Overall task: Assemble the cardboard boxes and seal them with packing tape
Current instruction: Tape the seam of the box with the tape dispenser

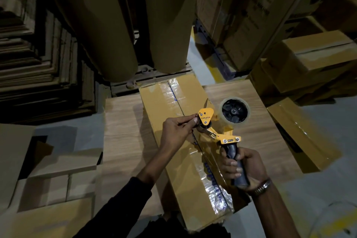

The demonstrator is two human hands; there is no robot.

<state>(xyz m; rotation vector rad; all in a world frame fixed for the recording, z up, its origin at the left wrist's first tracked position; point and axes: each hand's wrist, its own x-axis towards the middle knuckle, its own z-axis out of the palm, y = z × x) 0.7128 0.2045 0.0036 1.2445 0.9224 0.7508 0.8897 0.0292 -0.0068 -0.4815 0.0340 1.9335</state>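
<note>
A long closed cardboard box (164,106) lies on a wood-grain table (119,131), with clear packing tape running along its top seam. Above the box I hold a yellow tape dispenser (222,129) carrying a roll of clear tape (234,111). My right hand (243,166) grips the dispenser's black handle. My left hand (176,131) pinches the tape end at the dispenser's yellow front plate, thumb and fingertips together.
Two tall brown paper rolls (108,25) stand behind the table. Flattened cardboard is stacked at the left (29,54). An open box (48,176) sits at lower left. Sealed boxes (316,60) and printed cartons (251,6) stand at the right, one sealed box (301,133) beside the table.
</note>
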